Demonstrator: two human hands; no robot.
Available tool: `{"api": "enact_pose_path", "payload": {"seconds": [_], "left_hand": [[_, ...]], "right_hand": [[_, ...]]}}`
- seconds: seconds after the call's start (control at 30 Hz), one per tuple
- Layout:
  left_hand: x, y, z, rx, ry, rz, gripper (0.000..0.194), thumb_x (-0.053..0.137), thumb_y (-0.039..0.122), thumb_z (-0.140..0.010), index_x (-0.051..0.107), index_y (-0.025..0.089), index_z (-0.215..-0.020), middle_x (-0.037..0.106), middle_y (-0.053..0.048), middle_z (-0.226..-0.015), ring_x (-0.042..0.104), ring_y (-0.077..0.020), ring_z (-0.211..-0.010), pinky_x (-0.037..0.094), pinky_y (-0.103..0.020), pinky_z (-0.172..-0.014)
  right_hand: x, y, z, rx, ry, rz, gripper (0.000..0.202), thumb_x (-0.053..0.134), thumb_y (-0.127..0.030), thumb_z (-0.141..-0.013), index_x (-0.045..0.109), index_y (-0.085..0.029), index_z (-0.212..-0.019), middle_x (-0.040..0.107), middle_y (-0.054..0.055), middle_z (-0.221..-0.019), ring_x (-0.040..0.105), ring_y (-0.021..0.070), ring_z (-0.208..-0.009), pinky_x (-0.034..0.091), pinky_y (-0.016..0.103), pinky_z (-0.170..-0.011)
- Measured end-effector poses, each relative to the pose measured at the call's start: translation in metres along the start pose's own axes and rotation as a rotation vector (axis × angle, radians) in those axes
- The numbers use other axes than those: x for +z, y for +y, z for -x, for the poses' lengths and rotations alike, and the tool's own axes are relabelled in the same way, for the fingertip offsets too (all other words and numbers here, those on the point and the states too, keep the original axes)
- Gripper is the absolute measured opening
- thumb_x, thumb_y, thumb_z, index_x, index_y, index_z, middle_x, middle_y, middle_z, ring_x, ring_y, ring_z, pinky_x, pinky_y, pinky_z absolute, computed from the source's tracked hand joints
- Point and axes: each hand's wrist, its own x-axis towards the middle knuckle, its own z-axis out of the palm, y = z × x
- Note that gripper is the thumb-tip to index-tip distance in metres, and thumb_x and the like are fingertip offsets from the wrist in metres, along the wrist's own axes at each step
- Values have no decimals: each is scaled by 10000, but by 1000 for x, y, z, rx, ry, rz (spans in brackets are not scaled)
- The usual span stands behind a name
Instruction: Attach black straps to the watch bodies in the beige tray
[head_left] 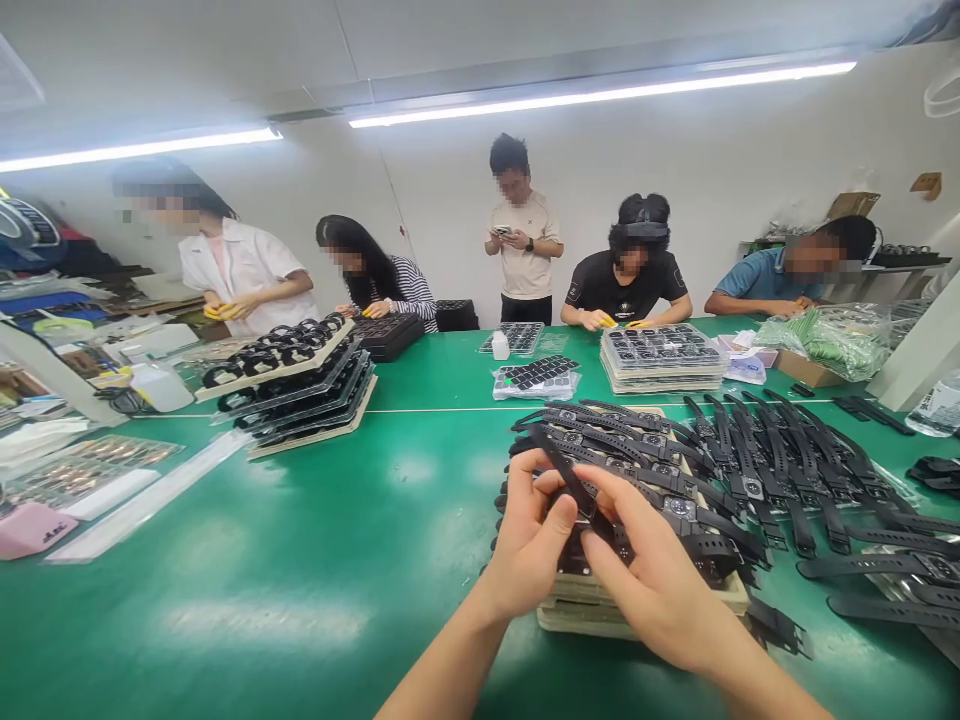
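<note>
A black watch strap (564, 468) is held between both hands, tilted, its upper end sticking up past the fingers. My left hand (529, 535) closes on it from the left, thumb bent toward the middle. From the right, my right hand (637, 550) pinches it with thumb and forefinger. The part between the palms is largely hidden by the fingers. Just beneath and beyond the hands lies a stack of trays (585, 620) covered with rows of black-strapped watches (679, 508).
More strapped watches (780, 460) spread to the right. Stacked trays (307, 400) stand at the left on the green table (360, 540). A flat tray stack (660, 358), a white bottle (499, 345) and several people are across the table. A pink box (34, 530) sits far left.
</note>
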Motion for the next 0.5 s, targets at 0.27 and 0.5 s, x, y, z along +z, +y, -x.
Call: {"api": "enact_pose_path", "payload": {"seconds": [0.27,0.5], "left_hand": [[-9,16,2,-97,-162,-190,630,560,639,-874,341,216,-1286,511,-38,-1112,505,-31,-1003,453,-131,-900],[-13,25,-9,-156,-7,-517,413,675,445,-821,685,214,-1162,648,-15,-1173,593,-75,-1057,476,-176,-979]], "right_hand": [[1,13,-11,183,100,-281,593,518,-689,-831,540,-155,-1087,561,14,-1082,521,-47,-977,456,-8,-856],[-12,16,-16,307,126,-518,744,662,-729,-683,479,-139,-1097,546,27,-1038,546,-36,-864,502,10,-786]]}}
